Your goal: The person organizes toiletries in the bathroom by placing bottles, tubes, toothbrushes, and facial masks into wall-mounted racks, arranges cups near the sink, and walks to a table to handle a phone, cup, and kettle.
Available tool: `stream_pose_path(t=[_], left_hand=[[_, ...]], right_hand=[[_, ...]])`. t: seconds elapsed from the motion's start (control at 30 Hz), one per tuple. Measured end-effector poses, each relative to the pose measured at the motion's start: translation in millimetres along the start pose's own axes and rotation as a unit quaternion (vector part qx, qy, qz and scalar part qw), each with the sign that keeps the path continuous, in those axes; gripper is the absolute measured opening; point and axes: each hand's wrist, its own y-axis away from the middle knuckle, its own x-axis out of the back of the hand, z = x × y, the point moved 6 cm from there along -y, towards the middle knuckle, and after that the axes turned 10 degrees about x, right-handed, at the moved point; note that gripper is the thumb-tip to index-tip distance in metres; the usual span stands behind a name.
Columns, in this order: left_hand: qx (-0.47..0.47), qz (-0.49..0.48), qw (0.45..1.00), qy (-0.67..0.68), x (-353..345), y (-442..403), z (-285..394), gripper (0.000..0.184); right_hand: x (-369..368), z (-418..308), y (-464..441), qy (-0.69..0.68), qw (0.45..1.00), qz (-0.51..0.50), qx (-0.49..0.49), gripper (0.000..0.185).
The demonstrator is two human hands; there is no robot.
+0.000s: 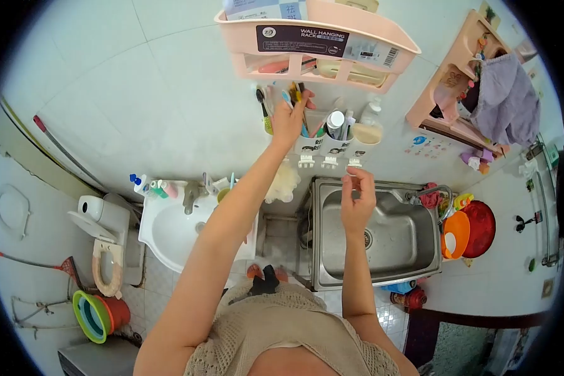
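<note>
My left hand (286,125) is raised to the wall among the toothbrushes, below the pink wall rack (357,31). Its fingers close round something near the toothbrush heads; a blue-and-white head and a yellow-and-black one stick out beside them. A green toothbrush (266,119) stands just left of it. To its right hang wall cups (335,147) with a white tube (335,120) and more brushes. My right hand (359,197) hovers over the steel sink (323,250), below the cups, its fingers apart and nothing visible in them.
A white washbasin (153,229) with small bottles is at left, near a toilet (108,266) and stacked basins (109,316). A loofah (284,182) hangs between basin and sink. Red and orange bowls (482,229) are right of the sink. A pink shelf (420,106) holds a purple cloth.
</note>
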Motion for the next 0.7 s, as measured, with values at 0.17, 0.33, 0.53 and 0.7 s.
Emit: stream_pose_path(t=[0.17,0.33,0.53,0.7], left_hand=[[0.031,0.097,0.979,0.174,40,-14,28,0.028],[0.011,0.127,0.979,0.156,59,-19,21,0.028],[-0.004,0.117,0.993,-0.012,46,-1,-6,0.027],[-0.042,0.105,0.988,-0.107,37,7,8,0.047]], right_hand=[[-1,1,3,-0.005,1.0,-0.005,0.01,0.012],[0,4,3,-0.017,1.0,-0.006,0.006,0.01],[-9,-1,-1,-0.028,0.999,-0.022,0.002,0.009],[-5,-2,-3,-0.021,0.999,-0.026,0.002,0.009]])
